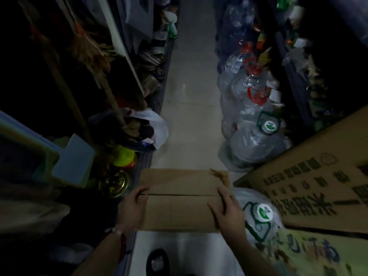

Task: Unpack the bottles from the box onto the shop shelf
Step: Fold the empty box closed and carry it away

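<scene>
A closed brown cardboard box (179, 200) is in front of me in a dim shop aisle, its top flaps meeting in a seam across the middle. My left hand (133, 210) grips the box's left end, with fingers curled over the top edge at the seam. My right hand (229, 214) lies on the right end, fingers spread over the top and down the side. No bottles from inside the box are visible. The left shelf (151, 108) holds dusters, bags and tins.
Large clear water bottles (253, 108) with red and green caps stand along the right side of the aisle. A big printed carton (310, 188) and a wrapped bottle (262, 214) sit at right. Pale floor tiles (191, 96) run ahead. My foot (157, 261) shows below.
</scene>
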### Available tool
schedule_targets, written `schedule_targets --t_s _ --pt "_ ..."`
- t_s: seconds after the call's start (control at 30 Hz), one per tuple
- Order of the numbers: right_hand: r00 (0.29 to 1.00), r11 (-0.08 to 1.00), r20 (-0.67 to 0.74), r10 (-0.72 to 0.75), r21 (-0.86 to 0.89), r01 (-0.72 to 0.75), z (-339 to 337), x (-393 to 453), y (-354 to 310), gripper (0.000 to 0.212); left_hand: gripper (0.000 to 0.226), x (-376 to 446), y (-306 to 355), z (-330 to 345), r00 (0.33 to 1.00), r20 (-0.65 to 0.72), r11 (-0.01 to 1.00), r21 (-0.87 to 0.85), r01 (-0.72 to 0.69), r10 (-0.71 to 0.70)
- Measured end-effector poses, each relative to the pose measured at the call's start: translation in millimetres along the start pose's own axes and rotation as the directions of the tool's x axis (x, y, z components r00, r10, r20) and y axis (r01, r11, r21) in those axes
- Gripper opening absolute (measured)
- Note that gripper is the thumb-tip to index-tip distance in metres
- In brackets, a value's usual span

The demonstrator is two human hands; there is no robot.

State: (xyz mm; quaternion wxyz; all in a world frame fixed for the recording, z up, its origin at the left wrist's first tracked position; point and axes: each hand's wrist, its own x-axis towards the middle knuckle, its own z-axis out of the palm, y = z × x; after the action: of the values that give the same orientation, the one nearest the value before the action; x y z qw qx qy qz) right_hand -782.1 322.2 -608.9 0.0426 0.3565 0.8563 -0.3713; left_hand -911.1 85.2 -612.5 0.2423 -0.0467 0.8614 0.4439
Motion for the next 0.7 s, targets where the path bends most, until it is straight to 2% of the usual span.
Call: schedule_targets --t_s 0.1,0.2,0.27,0.33,0.47,0.7 --pt "0.999 1.000 0.034 0.023 0.008 -0.024 45 34 24 0.058 0.027 40 -29 21 0.999 -0.012 0.999 0.043 0.034 -0.033" --pt "0.998 0.999 0.041 0.051 0.014 -0.051 94 66 54 0.057 0.032 83 -65 44 0.998 0.056 0.999 -0.021 0.028 -0.027" --pt "0.998 0.998 0.042 0.057 0.007 -0.057 127 86 78 0.056 0.024 110 -91 63 0.994 0.091 0.995 -0.076 0.060 -0.053" --pt "0.997 0.998 0.049 0.065 -0.001 -0.065 159 104 102 0.056 0.031 134 -119 86 0.993 0.112 0.998 -0.052 0.029 -0.023" --pt "0.995 0.997 0.070 0.072 0.011 -0.073 213 126 147 0.055 0.031 167 -179 123 0.997 0.081 1.000 -0.021 0.001 0.000" --pt "0.997 0.999 0.072 0.031 0.007 -0.031 272 144 195 0.056 0.027 194 -248 159 0.996 0.075 0.998 -0.038 0.057 -0.054"
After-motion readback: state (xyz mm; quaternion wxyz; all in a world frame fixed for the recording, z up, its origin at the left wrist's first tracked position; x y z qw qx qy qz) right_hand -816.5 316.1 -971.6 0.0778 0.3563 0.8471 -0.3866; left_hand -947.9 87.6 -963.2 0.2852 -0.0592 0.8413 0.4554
